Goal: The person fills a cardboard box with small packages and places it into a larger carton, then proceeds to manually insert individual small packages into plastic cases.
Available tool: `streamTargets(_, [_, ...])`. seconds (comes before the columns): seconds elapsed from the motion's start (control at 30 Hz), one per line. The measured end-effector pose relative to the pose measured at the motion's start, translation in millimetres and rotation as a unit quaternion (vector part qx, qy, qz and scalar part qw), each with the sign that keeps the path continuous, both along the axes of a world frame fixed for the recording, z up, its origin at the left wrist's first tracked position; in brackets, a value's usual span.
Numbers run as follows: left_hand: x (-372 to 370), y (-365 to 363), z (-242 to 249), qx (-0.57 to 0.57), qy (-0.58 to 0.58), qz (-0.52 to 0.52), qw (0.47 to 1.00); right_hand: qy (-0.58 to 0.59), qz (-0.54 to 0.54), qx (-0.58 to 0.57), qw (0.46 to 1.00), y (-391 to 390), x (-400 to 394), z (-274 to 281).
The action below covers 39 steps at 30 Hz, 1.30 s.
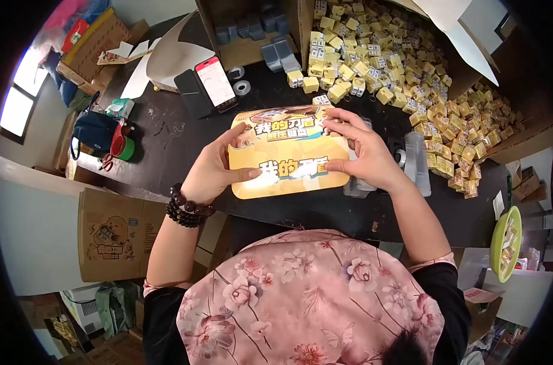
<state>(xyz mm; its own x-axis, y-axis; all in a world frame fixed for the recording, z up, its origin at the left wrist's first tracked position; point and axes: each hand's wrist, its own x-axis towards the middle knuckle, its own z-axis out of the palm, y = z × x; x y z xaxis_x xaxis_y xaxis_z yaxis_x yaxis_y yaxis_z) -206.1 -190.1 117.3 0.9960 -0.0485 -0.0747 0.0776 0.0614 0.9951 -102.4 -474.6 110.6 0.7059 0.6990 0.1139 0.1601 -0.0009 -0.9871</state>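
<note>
Between my two hands is a yellow printed cardboard box (282, 149) with large Chinese lettering, held over the front of the dark table. My left hand (219, 163) grips its left side, thumb on the near face and fingers along the edge. At the right side my right hand (361, 151) grips it the same way, with the thumb pressed on the near face. Clear plastic pieces (416, 161) lie just right of my right hand. The underside of the box and some fingertips are hidden.
A large pile of small yellow cubes (374, 61) covers the back right. A phone (215, 83) stands at the back, beside rolls of tape (242, 88). An open carton (252, 45) holds dark plastic pieces. Scissors (108, 162) lie left; a green basket (496, 243) is right.
</note>
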Motion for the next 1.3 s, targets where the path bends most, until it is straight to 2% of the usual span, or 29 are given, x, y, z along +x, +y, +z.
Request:
streamTargets(0.03, [0.6, -0.9, 1.5, 0.001, -0.001, 0.001, 1.000, -0.120, -0.031, -0.054, 0.991, 2.2, 2.7, 0.5])
streamTargets(0.07, [3.4, -2.8, 3.5, 0.091, -0.005, 0.016, 0.996, -0.237, -0.063, -0.108, 0.964, 4.6, 5.5, 0.3])
streamTargets(0.1, [6.6, -4.7, 5.0, 0.179, -0.009, 0.030, 0.983, -0.283, -0.106, -0.094, 0.949, 9.1, 9.5, -5.3])
streamTargets(0.17, [16.6, -4.0, -6.4, 0.222, -0.027, 0.067, 0.972, -0.280, -0.129, -0.075, 0.948, 16.0, 18.6, -7.0])
streamTargets(0.23, [26.7, -4.9, -8.8, 0.345, -0.124, 0.123, 0.922, -0.277, -0.165, -0.049, 0.945, 21.3, 21.3, -6.8])
streamTargets(0.27, [25.4, -6.3, -7.3, 0.361, -0.168, 0.139, 0.907, -0.276, -0.166, -0.050, 0.946, 20.8, 19.0, -4.0])
streamTargets(0.3, [20.6, -8.5, -1.2, 0.361, -0.166, 0.136, 0.908, -0.271, -0.160, -0.066, 0.947, 19.5, 15.4, -0.6])
streamTargets(0.37, [4.7, -15.0, 2.1, 0.473, -0.140, 0.133, 0.860, -0.258, -0.154, -0.087, 0.950, 14.3, 4.2, -5.3])
streamTargets(0.4, [-3.5, -18.2, -2.5, 0.469, -0.114, 0.125, 0.867, -0.284, -0.152, -0.100, 0.941, 10.7, -4.6, -9.8])
streamTargets(0.57, [-38.9, -36.7, -48.9, 0.446, -0.130, 0.100, 0.880, -0.362, -0.137, -0.151, 0.909, -1.6, -50.9, -55.8])
streamTargets(0.6, [-39.8, -35.1, -67.0, 0.467, -0.164, 0.102, 0.863, -0.361, -0.137, -0.152, 0.910, -2.3, -55.0, -69.5])
streamTargets(0.7, [-44.1, -36.6, -100.0, 0.561, -0.216, 0.146, 0.786, -0.482, -0.167, -0.167, 0.843, -4.6, -54.2, -105.4])
streamTargets(0.73, [-44.6, -35.4, -106.7, 0.599, -0.229, 0.155, 0.752, -0.483, -0.168, -0.167, 0.843, -5.7, -53.8, -113.9])
streamTargets(0.77, [-45.4, -34.2, -112.8, 0.598, -0.230, 0.155, 0.752, -0.509, -0.176, -0.172, 0.825, -7.0, -54.2, -121.4])
streamTargets(0.83, [-49.5, -31.6, -122.1, 0.644, -0.224, 0.154, 0.715, -0.530, -0.185, -0.179, 0.808, -8.9, -57.7, -133.2])
streamTargets(0.9, [-51.4, -31.2, -128.6, 0.660, -0.226, 0.166, 0.697, -0.596, -0.204, -0.210, 0.747, -10.7, -58.4, -142.1])
streamTargets(0.93, [-53.0, -31.9, -132.0, 0.674, -0.228, 0.178, 0.680, -0.594, -0.206, -0.215, 0.747, -8.8, -59.4, -147.1])
streamTargets(1.03, [-51.4, -33.1, -137.9, 0.668, -0.221, 0.185, 0.686, -0.582, -0.222, -0.222, 0.750, -9.4, -63.4, -150.6])
streamTargets(1.1, [-52.9, -39.5, -121.9, 0.682, -0.202, 0.164, 0.683, -0.524, -0.208, -0.204, 0.801, -13.0, -67.2, -123.6])
streamTargets(1.13, [-54.9, -42.9, -118.3, 0.692, -0.202, 0.162, 0.674, -0.490, -0.238, -0.188, 0.817, -25.8, -69.1, -118.8])
streamTargets(1.17, [-59.1, -45.6, -119.2, 0.673, -0.231, 0.152, 0.686, -0.456, -0.327, -0.182, 0.808, -43.4, -68.8, -113.0])
streamTargets(1.23, [-60.4, -65.7, -119.5, 0.623, -0.316, 0.129, 0.703, -0.375, -0.499, -0.187, 0.759, -86.8, -65.2, -109.6])
streamTargets(1.27, [-53.3, -79.9, -118.1, 0.587, -0.375, 0.073, 0.714, -0.324, -0.542, -0.223, 0.742, -112.2, -58.8, -119.3])
streamTargets(1.3, [-34.7, -102.1, -103.3, 0.525, -0.441, -0.011, 0.728, -0.189, -0.550, -0.247, 0.775, -131.9, -56.6, -122.9])
